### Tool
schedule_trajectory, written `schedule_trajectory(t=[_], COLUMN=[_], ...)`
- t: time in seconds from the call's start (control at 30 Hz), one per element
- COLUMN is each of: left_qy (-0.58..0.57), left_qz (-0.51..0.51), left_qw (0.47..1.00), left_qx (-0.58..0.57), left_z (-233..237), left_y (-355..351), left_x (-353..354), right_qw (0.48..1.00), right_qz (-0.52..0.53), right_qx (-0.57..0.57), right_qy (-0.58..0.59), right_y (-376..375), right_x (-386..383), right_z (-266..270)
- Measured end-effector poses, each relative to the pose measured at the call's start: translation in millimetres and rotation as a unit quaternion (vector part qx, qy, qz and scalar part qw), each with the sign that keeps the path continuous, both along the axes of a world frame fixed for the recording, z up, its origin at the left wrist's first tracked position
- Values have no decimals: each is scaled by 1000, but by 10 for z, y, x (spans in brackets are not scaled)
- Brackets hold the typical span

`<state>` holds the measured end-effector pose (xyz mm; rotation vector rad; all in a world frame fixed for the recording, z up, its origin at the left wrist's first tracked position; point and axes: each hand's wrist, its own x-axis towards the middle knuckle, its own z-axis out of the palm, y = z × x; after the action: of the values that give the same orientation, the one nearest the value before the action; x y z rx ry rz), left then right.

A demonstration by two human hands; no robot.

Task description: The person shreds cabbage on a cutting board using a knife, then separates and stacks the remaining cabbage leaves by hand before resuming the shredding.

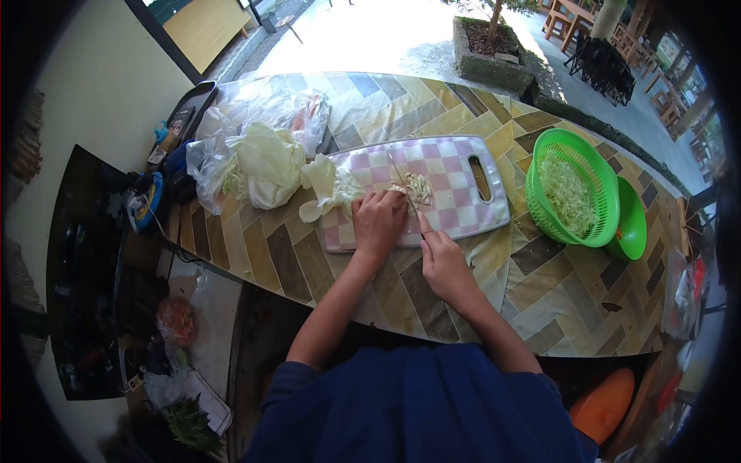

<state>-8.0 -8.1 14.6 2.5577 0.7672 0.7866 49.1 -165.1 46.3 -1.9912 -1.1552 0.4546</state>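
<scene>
A pink-and-white checkered cutting board point(455, 212) lies on the table. My left hand point(378, 222) is closed over a piece of cabbage on the board, its fingers curled and mostly hiding the piece. In my right hand point(444, 262) is a knife point(403, 182), its thin blade pointing away from me beside my left fingertips. Shredded cabbage point(419, 189) lies in a small heap just right of the blade. Loose cabbage leaves point(333, 187) rest at the board's left edge. Beyond them sits a larger head of cabbage point(268, 163), partly against a clear plastic bag.
A green colander point(538, 202) of shredded cabbage stands right of the board, with a green bowl point(634, 224) partly behind it. Clear plastic bags point(297, 112) lie at the back left. A dark tray point(193, 104) sits at the left edge. An orange basin point(606, 405) is below the table.
</scene>
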Motion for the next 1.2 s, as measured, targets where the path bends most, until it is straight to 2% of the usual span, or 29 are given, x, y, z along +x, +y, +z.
schedule_trajectory(t=[0.07, 0.27, 0.47, 0.67, 0.97, 1.2], left_qy=[-6, -16, -10, 0, 19, -7], left_qz=[-8, -16, -20, -18, -27, -22], left_qw=[999, 999, 999, 1000, 999, 999], left_qx=[33, 34, 34, 25, -28, -24], left_z=[-35, -32, -17, 16, 12, -37], left_y=[0, -2, 4, -11, 90, 62], left_x=[6, 4, 7, -2, -9, -4], right_qw=[1000, 999, 999, 997, 998, 999], right_qz=[-3, -6, -30, -32, -10, -11], right_qx=[-9, 30, -33, -26, -46, 50], right_qy=[2, -19, 9, -61, -31, 5], right_y=[4, 57, 127, 234, 33, 42], right_x=[-8, -61, -121, -46, 85, 32], right_z=[-24, -126, -102, -197, -86, -97])
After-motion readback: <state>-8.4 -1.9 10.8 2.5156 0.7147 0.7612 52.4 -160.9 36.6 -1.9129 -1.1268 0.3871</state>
